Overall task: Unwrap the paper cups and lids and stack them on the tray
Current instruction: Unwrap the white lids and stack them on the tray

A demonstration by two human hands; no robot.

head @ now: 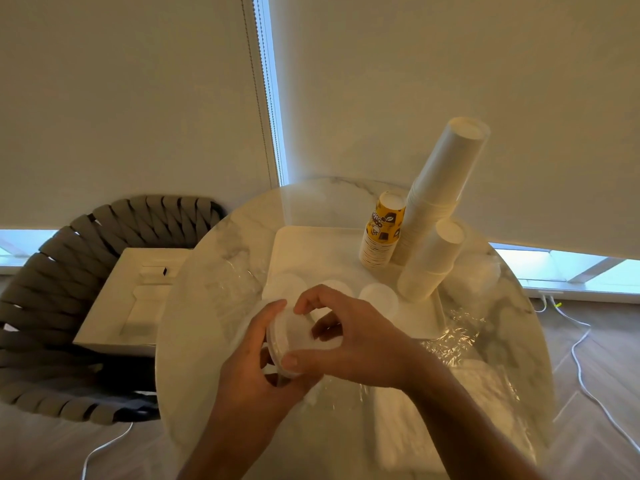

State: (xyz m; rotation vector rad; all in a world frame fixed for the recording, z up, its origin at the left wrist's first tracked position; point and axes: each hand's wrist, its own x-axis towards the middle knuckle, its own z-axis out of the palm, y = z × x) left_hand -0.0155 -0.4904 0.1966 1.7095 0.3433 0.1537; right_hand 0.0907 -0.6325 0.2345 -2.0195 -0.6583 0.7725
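Observation:
Both hands hold a short stack of white lids (pixel 292 336) above the near edge of the white tray (pixel 304 244). My left hand (pixel 252 362) grips the stack from the left and below. My right hand (pixel 346 341) pinches it from the right, thumb on the lower rim. On the tray stand a tall stack of white cups (pixel 440 188), a shorter white stack (pixel 431 261) and a yellow printed stack (pixel 381 232), all upside down. White lids (pixel 379 296) lie on the tray beyond my hands.
Crumpled clear wrap (pixel 457 336) lies on the round marble table (pixel 197 323) to the right, with more wrapped lids (pixel 478 275) beyond. A woven chair (pixel 45 306) holding a white box (pixel 128 299) stands left. White cables (pixel 585 375) run across the floor.

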